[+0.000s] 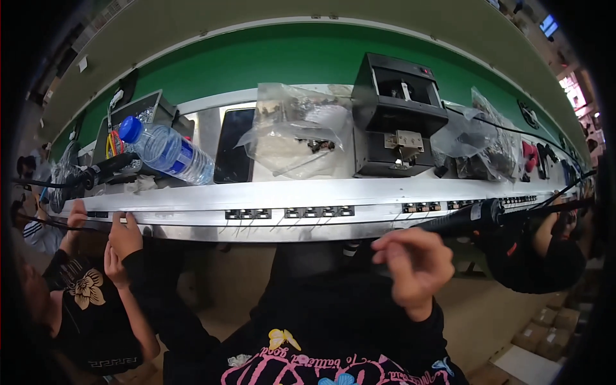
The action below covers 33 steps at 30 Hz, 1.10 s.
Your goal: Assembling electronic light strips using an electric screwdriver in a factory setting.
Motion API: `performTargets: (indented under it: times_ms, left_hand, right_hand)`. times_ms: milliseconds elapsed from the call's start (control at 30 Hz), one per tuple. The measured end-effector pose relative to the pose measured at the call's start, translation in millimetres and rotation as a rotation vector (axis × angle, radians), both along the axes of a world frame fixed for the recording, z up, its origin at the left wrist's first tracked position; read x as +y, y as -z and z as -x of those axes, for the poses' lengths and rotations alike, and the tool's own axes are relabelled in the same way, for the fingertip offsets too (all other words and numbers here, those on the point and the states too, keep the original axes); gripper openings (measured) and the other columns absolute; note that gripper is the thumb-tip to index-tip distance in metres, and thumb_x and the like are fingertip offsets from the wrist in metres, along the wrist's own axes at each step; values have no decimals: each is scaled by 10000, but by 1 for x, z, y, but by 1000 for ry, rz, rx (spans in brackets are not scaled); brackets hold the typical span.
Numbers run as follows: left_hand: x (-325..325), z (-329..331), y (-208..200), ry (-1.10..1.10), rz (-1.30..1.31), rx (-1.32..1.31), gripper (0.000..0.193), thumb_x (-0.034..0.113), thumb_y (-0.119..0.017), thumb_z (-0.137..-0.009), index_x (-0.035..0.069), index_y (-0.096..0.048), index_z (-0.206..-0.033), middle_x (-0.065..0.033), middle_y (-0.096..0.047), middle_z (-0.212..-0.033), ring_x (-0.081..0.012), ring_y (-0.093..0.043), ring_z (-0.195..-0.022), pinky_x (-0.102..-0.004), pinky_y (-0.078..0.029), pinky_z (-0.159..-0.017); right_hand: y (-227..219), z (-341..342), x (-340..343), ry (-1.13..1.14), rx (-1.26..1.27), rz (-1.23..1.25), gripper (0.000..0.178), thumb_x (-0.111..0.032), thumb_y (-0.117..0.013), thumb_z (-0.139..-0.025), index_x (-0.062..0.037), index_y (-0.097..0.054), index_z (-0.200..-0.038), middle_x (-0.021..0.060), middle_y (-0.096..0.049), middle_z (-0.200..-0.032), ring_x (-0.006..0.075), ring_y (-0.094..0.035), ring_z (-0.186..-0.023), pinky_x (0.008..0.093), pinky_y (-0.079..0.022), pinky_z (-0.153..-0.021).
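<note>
A long silvery rail (192, 213) runs along the bench front and carries several small black parts (319, 212) with thin leads hanging down. At its left stretch my left hand (125, 237) has its fingertips on the rail, bent together; whatever lies between them is too small to name. My right hand (417, 266) is raised in front of the bench edge, thumb and fingers drawn together in a pinch. Anything in that pinch is hidden. Just beyond it hangs a black pen-shaped power tool (471, 220); I cannot tell if the hand touches it.
A bottle with a blue cap (173, 154) leans beside a grey bin (154, 106). Behind the rail stand a dark tray (235, 144), a clear bag of small parts (298, 131) and a black machine (399, 115). Co-workers sit at left (96, 321) and right (536, 256).
</note>
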<state>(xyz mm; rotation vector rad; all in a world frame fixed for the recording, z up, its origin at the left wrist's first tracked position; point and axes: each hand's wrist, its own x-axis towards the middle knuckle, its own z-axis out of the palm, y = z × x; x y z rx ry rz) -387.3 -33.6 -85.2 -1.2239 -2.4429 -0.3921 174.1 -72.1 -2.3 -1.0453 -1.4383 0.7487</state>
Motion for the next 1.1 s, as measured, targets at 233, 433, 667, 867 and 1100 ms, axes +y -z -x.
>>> performTargets:
  times_ms: [233,433,667,867,1100]
  left_hand:
    - [-11,-88,-44,136,-194,-224,192,228,-643,-961,48,-664,-1023,-128,-673,-792,-281,-651,-729,-391,-509,-690]
    - [-19,-281,-71,693,-93,-1145,172,-45,-538,-869,-3,-638,-1002,-2,-543,-835,-78,-484,-759,-229,-417,-702]
    - [-6,-343,-68,920,52,-1230,261,-78,-528,-863,-56,-680,-1074,-106,-643,-944,-163,-612,-874,-263,-474,-768]
    - [4,-305,-77,765,-20,-1308,233,-51,-653,-897,-66,-642,-1130,-97,-661,-1029,-140,-646,-931,-246,-522,-782]
    - [-12,-263,-78,591,-448,-1130,334,-91,-757,-815,-66,-624,-1121,-114,-677,-991,-156,-694,-871,-256,-555,-763]
  right_hand:
    - [6,-46,3,119,36,-62,130,89,-567,-908,51,-597,-1030,187,-702,-841,163,-624,-630,248,-513,-590]
    - [11,-81,0,649,-321,-661,627,-10,-678,-824,13,-389,-1380,277,-525,-1298,300,-592,-1037,406,-491,-906]
    - [22,-86,18,333,253,135,623,61,-697,-818,12,-414,-1370,153,-646,-1066,195,-663,-860,315,-515,-841]
    - [36,-89,6,416,284,130,404,59,-652,-833,-11,-520,-1208,34,-560,-777,126,-548,-679,281,-481,-688]
    - [47,-100,15,274,303,71,418,-11,-640,-864,24,-470,-1245,43,-533,-773,122,-515,-691,269,-444,-696]
